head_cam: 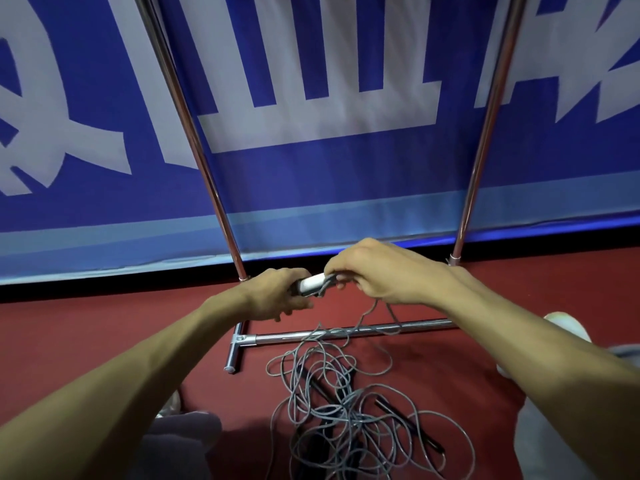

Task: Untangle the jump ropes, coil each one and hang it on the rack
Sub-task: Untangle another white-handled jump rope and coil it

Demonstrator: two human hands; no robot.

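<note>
Fingers of the left hand (277, 294) curl round the left end of a white cylindrical plastic jump-rope handle (313, 283), held level above the dark red floor (104, 341). Just right of it, the right hand (377, 275) pinches thin grey cord at the handle's tip, where a few turns seem wrapped. From that pinch the cord drops to a loose tangle of thin grey jump ropes (346, 410) lying on the floor, near and centre, its far loops crossing the low crossbar of the chrome steel rack (277, 337). Within the heap lie slim black handles (412, 426). The rack's two shiny uprights rise far behind, before a blue banner with white lettering (311, 174)
</note>
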